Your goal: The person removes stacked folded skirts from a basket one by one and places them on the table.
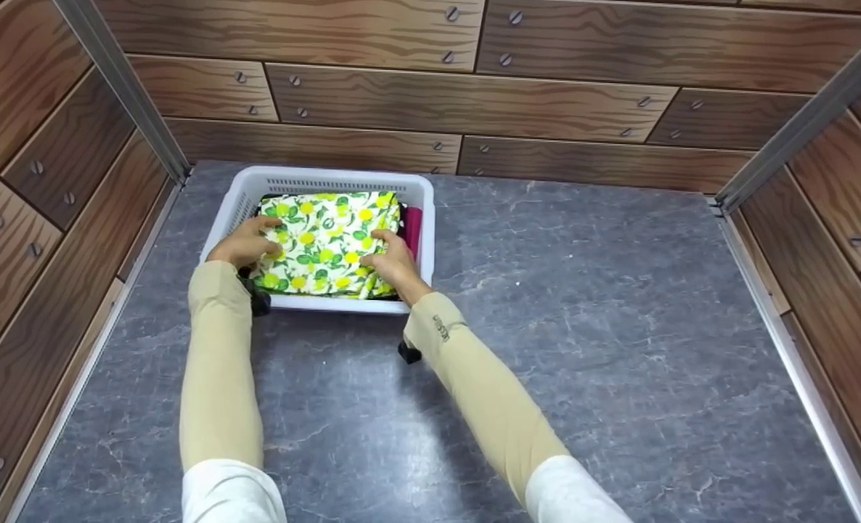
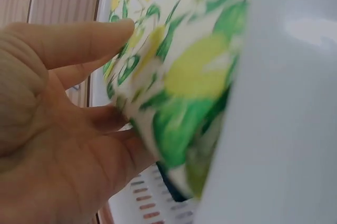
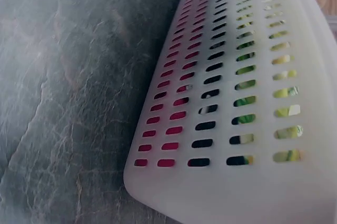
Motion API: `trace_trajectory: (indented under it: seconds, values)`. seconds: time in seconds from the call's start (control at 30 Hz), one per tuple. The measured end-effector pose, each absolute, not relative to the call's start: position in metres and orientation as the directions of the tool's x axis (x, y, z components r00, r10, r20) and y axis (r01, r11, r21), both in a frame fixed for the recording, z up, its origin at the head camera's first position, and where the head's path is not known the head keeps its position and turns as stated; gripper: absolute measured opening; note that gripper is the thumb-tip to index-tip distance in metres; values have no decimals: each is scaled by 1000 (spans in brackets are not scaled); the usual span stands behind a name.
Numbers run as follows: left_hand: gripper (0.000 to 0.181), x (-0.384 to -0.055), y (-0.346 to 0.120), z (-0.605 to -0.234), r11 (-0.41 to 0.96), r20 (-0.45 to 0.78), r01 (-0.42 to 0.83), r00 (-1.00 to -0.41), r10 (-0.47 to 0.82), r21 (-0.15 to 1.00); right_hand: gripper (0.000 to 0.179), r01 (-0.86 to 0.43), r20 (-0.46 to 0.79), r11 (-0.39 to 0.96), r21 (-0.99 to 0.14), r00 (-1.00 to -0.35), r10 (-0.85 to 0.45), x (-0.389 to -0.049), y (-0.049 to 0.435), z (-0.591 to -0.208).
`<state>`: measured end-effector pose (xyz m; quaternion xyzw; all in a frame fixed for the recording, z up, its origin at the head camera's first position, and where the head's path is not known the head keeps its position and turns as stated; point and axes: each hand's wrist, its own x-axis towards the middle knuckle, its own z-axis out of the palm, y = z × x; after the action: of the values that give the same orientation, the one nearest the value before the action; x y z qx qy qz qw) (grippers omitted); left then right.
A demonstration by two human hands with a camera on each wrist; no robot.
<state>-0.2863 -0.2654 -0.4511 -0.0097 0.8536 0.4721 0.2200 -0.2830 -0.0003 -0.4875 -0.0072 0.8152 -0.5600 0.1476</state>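
A folded cloth (image 1: 325,243) with a lemon-and-leaf print lies on top inside a white plastic basket (image 1: 343,303). My left hand (image 1: 245,243) is at the cloth's left side; the left wrist view shows the thumb against the print and the other fingers (image 2: 108,116) tucked at its drooping edge. From the right, my right hand (image 1: 396,261) holds the opposite side, thumb and index finger on top, remaining fingers hidden. Beneath and beside it are dark fabric and a magenta folded cloth (image 1: 414,226), also showing through the slots in the right wrist view.
The basket stands on a grey marbled floor (image 1: 583,327), near the back wall (image 1: 401,98) of printed wood planks. Metal-framed side walls rise at left and right. Slotted sides and a raised rim (image 3: 316,29) surround the fabrics.
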Motion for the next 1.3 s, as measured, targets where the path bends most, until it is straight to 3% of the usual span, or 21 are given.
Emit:
trace_trajectory:
  seconds: [0.23, 0.5, 0.77, 1.07, 1.3]
  values:
    - [61, -285, -265, -455, 498, -416, -258, -878, 238, 828, 58, 139, -209, 281, -949, -949, -236, -285, 1, -488]
    - [65, -290, -262, -460, 533, -426, -241, -868, 254, 811, 64, 171, -237, 239, -956, -929, -284, -283, 2, -489]
    - [69, -285, -268, -466, 491, -362, -207, -900, 244, 846, 68, 196, -253, 218, -956, -926, -278, -282, 2, -488]
    - [70, -285, -264, -438, 480, -247, -115, -943, 221, 870, 69, 170, -193, 104, -980, -943, -272, -288, 10, -467]
    - [75, -284, -259, -448, 478, -269, -138, -938, 218, 868, 70, 186, -212, 119, -975, -942, -259, -288, 11, -474]
